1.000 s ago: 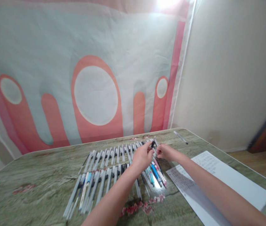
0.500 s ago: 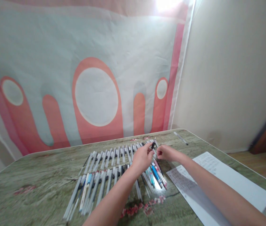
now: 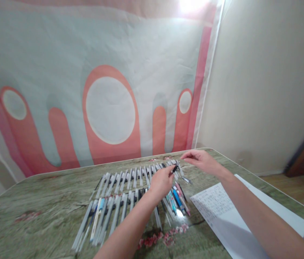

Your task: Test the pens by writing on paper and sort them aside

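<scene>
1. Black pen piece (image 3: pixel 175 168) is at the fingertips of your left hand, tilted up to the right, above the right end of the far row of pens (image 3: pixel 141 176).
2. Your left hand (image 3: pixel 162 182) is closed in a pinch on that piece, thumb and fingers bent around it (part of the grip is hidden by your own hand).
3. Your right hand (image 3: pixel 202 160) is just beside the piece's upper end, fingers stretched toward it and fingertips drawn close together; you cannot tell from this view whether they have hold of anything small.
4. Below that gap, a clear piece (image 3: pixel 187 180) lies on the table (image 3: pixel 46 216).
5. Nearer you lies a second row of pens (image 3: pixel 115 216), with a teal pen (image 3: pixel 172 203) and a blue pen (image 3: pixel 178 199) side by side to the right of your left wrist.
6. Your right forearm crosses over a sheet of paper (image 3: pixel 213 205) bearing lines of handwriting.
</scene>
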`<state>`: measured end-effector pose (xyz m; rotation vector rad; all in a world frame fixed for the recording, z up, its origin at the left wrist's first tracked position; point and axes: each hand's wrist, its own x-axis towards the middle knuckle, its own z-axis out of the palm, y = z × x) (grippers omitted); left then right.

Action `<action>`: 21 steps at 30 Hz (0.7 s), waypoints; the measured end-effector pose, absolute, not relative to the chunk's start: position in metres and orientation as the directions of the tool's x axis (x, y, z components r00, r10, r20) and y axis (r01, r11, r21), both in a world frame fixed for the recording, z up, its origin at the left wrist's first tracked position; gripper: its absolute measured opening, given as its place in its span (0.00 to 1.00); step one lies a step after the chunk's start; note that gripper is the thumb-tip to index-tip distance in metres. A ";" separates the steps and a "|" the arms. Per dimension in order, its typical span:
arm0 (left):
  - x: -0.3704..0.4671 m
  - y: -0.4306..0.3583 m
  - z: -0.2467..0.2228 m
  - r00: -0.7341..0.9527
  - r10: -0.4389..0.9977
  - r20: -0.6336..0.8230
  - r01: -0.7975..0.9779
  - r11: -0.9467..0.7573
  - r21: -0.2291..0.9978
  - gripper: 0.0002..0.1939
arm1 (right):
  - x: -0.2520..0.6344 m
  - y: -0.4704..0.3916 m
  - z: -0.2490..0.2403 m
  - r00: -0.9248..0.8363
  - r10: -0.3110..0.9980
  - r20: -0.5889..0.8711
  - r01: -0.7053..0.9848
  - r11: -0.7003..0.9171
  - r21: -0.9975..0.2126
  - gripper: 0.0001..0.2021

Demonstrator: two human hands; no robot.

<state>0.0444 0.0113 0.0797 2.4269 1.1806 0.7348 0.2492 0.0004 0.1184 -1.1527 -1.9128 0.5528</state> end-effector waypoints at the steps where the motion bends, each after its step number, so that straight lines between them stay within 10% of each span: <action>1: 0.045 0.011 0.080 0.518 0.804 0.294 0.629 -0.590 0.506 0.19 | 0.249 -0.002 0.121 -0.247 0.873 0.420 0.508 0.486 -0.711 0.12; 21: 0.046 0.004 0.084 0.559 0.788 0.258 0.679 -0.613 0.403 0.20 | 0.246 -0.006 0.125 -0.345 0.876 0.336 0.565 0.480 -0.671 0.12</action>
